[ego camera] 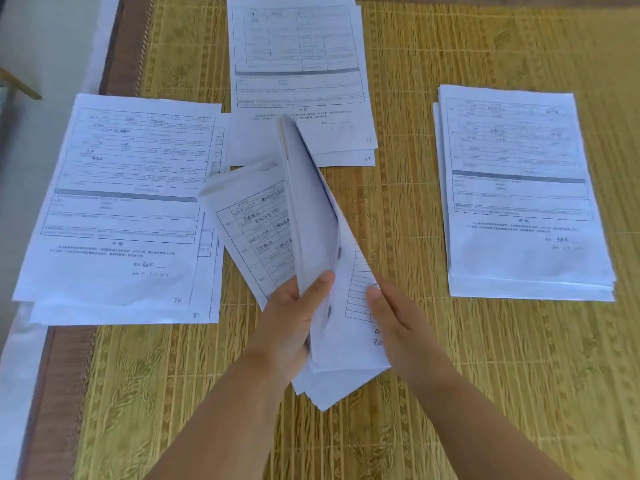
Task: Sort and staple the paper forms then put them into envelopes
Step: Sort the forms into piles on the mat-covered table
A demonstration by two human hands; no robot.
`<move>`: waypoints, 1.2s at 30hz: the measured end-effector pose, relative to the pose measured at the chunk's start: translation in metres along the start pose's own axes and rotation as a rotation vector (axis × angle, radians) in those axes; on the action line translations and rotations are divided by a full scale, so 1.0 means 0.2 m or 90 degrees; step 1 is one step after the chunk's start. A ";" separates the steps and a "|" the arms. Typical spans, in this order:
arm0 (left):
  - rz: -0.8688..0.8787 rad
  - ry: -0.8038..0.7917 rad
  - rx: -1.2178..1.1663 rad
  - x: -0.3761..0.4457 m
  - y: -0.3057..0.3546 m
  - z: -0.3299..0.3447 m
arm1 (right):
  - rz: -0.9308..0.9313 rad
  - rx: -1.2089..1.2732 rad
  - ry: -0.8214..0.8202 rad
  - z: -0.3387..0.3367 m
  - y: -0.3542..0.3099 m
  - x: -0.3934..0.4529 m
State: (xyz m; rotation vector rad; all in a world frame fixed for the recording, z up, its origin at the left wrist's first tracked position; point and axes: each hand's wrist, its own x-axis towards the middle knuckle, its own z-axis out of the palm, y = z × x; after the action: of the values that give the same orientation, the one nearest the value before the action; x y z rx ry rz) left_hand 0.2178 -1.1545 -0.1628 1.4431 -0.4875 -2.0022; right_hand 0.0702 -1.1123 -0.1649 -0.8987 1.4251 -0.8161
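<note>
Paper forms (313, 237), a loose sheaf of printed sheets with handwritten entries, are held above the near middle of the bamboo mat (408, 168). The sheaf is fanned apart: several sheets stand up nearly on edge and curve away from the person, while one lower sheet lies tilted to the left, showing a ruled table filled in by hand.

The left hand (292, 317) grasps the lower end of the sheaf, thumb pressed on the front of the upright sheets and the remaining fingers curled beneath. The right hand (391, 317) has its fingers straight and together, laid against the right-hand face of the sheaf near a printed grid; it does not curl round the paper. Both forearms enter from the near edge of the mat.

Three sorted piles lie flat on the mat. The left pile (117, 209) sits toward the left edge, its sheets slightly offset, with a small number written at the lower right corner. The far pile (298, 74) lies at the middle of the far edge, running out of view at the top. The right pile (519, 195) lies toward the right edge, well apart from the other two, and appears the thickest.

The mat has a brown woven border (114, 57) along its left side.
</note>
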 end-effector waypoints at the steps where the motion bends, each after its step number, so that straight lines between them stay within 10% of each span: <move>1: -0.003 0.006 -0.013 0.00 0.00 0.00 | 0.020 0.034 -0.004 -0.01 0.00 0.00; 6: 0.013 0.045 -0.008 0.00 -0.02 0.02 | 0.180 0.244 0.014 -0.16 -0.05 0.00; 14: 0.036 0.061 0.022 0.01 -0.04 0.03 | 0.228 -0.003 -0.044 -0.50 -0.09 0.02; 36: 0.224 0.156 0.128 0.04 -0.13 0.09 | 0.208 0.072 -0.062 -0.33 -0.10 0.07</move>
State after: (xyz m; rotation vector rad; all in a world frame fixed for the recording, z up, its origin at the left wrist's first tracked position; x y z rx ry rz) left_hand 0.1932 -1.1420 -0.1779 1.5721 -0.7908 -1.5135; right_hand 0.0045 -1.1346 -0.1502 -0.5916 1.3797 -0.5918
